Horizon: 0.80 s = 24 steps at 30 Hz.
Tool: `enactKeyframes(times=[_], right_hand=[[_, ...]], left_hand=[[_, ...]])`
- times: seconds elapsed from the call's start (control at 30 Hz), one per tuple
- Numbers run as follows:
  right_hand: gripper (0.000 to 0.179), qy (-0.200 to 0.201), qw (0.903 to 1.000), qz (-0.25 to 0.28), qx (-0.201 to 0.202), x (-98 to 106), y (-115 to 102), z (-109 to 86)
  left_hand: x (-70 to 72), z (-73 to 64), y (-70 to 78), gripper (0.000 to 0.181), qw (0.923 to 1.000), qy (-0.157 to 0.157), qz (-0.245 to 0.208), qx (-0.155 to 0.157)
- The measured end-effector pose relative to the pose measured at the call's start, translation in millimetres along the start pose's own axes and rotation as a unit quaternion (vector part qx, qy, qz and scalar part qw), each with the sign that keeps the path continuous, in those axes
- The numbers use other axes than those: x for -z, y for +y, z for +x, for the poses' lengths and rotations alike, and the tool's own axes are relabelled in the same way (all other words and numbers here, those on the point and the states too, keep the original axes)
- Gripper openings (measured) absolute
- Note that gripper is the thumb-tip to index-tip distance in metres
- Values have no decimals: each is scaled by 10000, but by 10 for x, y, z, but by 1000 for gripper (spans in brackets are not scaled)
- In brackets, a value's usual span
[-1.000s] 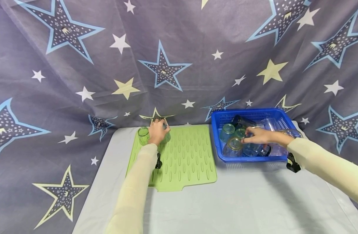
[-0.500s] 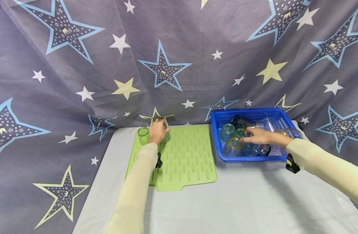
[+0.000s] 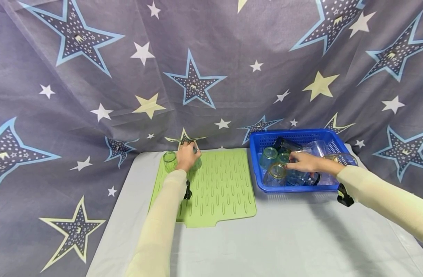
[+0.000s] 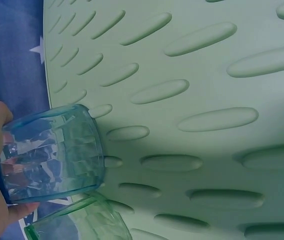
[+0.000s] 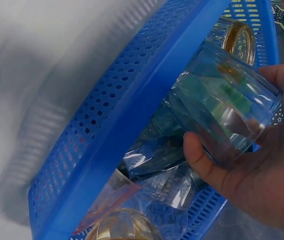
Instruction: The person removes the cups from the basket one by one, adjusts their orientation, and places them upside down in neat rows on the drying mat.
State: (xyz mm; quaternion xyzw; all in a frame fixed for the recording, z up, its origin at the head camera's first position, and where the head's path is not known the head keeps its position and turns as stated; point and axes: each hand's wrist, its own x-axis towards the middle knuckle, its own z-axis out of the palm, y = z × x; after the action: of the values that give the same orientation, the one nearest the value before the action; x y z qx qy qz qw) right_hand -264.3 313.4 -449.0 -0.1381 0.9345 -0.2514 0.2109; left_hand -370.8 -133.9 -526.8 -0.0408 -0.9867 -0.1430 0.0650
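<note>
My left hand grips a bluish glass by its upper end at the back left of the green drying mat. The glass's other end meets the ridged mat in the left wrist view. Close beside it stands a green glass. Over in the blue basket, my right hand holds a clear blue glass around one end, thumb on one side and fingers on the other. That glass lies tilted among the others, and its far end is partly hidden behind the basket wall.
Several more glasses crowd the basket, among them an amber-rimmed one, a teal one and a dark one. A grey star-patterned curtain hangs right behind the white table.
Both hands stay nearly where they were, each still holding its glass. Only a very slight shift of the head view and right forearm shows.
</note>
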Motion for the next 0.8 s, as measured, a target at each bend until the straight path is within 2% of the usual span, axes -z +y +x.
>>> enactKeyframes(times=[0.43,0.8], right_hand=[[47,83,9998,-148,143,22,-11,-22],[51,-69,9999,3,-91,111,-25,-74]], left_hand=[[4,9,-5,35,10000,-17,-53,-7],[4,0,-10,34,9999,-78,-103,8]])
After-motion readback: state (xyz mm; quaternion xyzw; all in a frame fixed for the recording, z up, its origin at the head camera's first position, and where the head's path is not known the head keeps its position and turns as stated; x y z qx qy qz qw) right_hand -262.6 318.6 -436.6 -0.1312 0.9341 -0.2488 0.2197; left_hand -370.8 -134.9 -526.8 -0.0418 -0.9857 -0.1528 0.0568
